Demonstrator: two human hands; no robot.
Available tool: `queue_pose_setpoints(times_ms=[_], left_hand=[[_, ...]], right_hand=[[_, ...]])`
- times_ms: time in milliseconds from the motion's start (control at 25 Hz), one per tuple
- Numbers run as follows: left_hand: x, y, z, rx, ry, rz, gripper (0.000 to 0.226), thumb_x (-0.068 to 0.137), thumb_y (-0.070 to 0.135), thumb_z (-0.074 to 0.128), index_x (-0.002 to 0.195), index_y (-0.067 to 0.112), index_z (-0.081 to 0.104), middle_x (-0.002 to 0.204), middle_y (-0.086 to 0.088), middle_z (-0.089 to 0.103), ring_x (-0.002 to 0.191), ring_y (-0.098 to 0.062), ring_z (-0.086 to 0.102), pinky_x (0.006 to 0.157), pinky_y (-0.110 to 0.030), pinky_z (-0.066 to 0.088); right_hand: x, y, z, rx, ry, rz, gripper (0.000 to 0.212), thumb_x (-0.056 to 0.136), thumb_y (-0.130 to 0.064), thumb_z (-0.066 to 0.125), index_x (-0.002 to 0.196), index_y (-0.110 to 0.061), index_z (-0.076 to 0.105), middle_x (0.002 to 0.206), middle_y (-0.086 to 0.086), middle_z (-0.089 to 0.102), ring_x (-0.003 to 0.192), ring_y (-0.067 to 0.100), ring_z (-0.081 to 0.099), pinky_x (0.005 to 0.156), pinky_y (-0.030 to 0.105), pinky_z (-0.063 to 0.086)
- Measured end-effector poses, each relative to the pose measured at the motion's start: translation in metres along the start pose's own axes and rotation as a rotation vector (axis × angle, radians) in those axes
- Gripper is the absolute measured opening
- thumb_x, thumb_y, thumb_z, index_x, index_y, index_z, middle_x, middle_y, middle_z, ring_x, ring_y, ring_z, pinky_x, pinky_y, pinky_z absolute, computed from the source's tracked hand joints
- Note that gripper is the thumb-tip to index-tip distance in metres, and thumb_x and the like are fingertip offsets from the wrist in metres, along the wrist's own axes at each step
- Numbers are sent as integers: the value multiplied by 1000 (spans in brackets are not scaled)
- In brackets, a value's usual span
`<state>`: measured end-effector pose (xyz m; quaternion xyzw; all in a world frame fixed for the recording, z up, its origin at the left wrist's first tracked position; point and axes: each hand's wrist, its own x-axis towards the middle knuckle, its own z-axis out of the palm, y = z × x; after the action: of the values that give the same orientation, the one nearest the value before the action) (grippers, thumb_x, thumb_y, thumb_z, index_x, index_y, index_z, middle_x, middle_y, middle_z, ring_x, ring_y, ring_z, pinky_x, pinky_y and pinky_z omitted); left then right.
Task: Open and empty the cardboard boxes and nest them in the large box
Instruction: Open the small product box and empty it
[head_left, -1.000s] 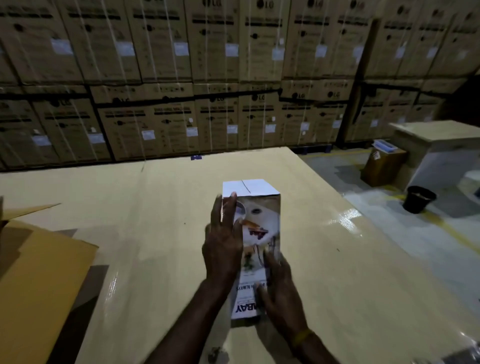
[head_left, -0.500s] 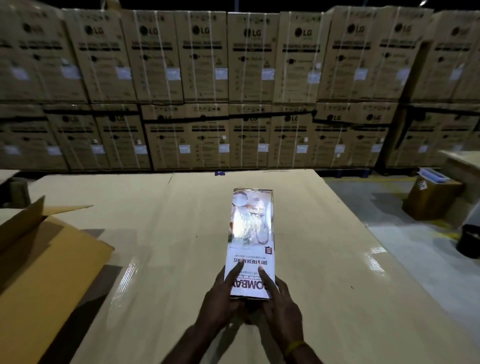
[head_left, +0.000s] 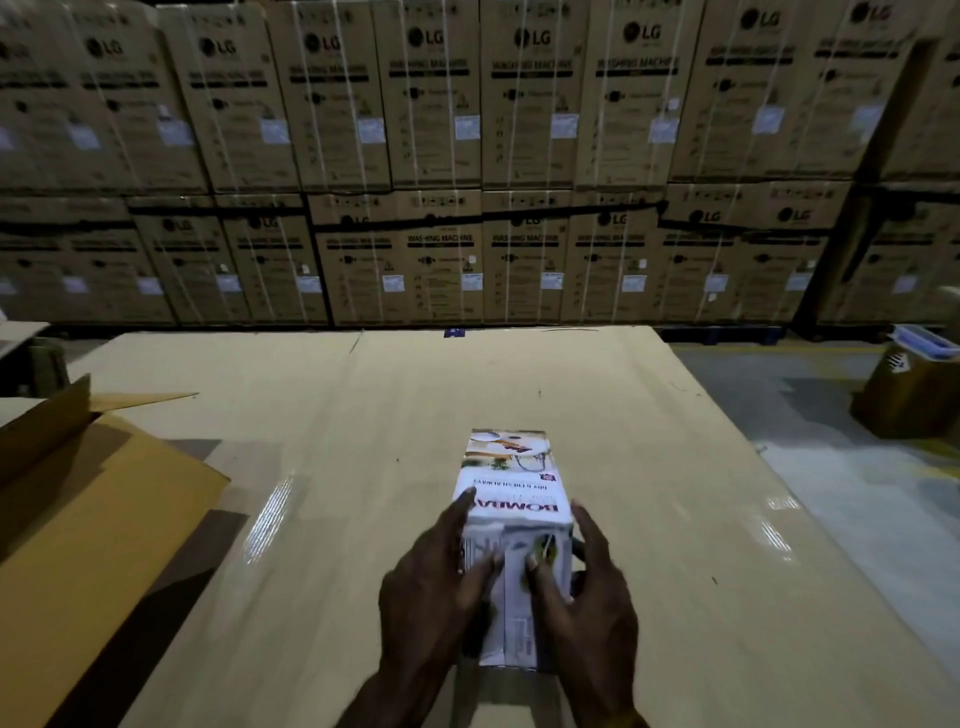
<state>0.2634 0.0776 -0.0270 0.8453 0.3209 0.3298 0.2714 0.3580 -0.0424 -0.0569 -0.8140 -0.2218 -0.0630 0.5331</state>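
Observation:
A small white printed carton (head_left: 506, 478) lies on its side on the wide cardboard-covered table (head_left: 649, 519), its near end flap turned towards me. My left hand (head_left: 431, 608) grips the carton's left side and near end, thumb on the top face. My right hand (head_left: 582, 608) holds the right side, fingers pressed on the end flap. The large brown box (head_left: 78, 519) stands open at the left edge, one flap raised; its inside is hidden from me.
A wall of stacked strapped washing-machine cartons (head_left: 467, 156) rises behind the table. To the right the table ends above a shiny floor (head_left: 857, 493), where a small brown box (head_left: 909, 395) with a tray on top stands.
The carton was upright, then laid flat and long. Now it has been pulled nearer, with its end flap facing me and both hands wrapped around that end.

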Motion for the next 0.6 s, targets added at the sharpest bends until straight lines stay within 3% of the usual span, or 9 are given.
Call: queue_pose_setpoints(times_ms=[200,320,440,600], left_hand=[[55,44,-37,73,13,18,51,88,59,57,132,46,36,89,13,66,86,-19,66,64,-27,35],[90,50,-35,156,-45,-14,33,95,54,47,122,36,39,81,4,60,87,-29,64,63,-33,38],[116,47,-23,177,-129,-51,28,100,45,40,126,35,40,101,-4,67,99,-32,61,72,-36,43],[124,37,-11,148,-252,-51,48,101,47,35,148,46,27,128,-5,59,116,-30,57,89,-37,44]], right_hand=[[46,-55,-26,3,-108,-55,55,89,-49,63,133,-57,30,100,-16,62,90,15,61,73,35,49],[71,-71,-13,-145,-165,-113,39,94,-50,51,130,-51,36,111,-12,65,101,21,59,75,36,46],[91,-79,8,-313,-205,-46,46,99,-52,37,144,-51,29,129,-3,57,116,25,52,84,39,46],[102,-93,15,-467,-188,7,47,102,-47,35,148,-44,29,158,5,14,133,28,41,89,41,46]])
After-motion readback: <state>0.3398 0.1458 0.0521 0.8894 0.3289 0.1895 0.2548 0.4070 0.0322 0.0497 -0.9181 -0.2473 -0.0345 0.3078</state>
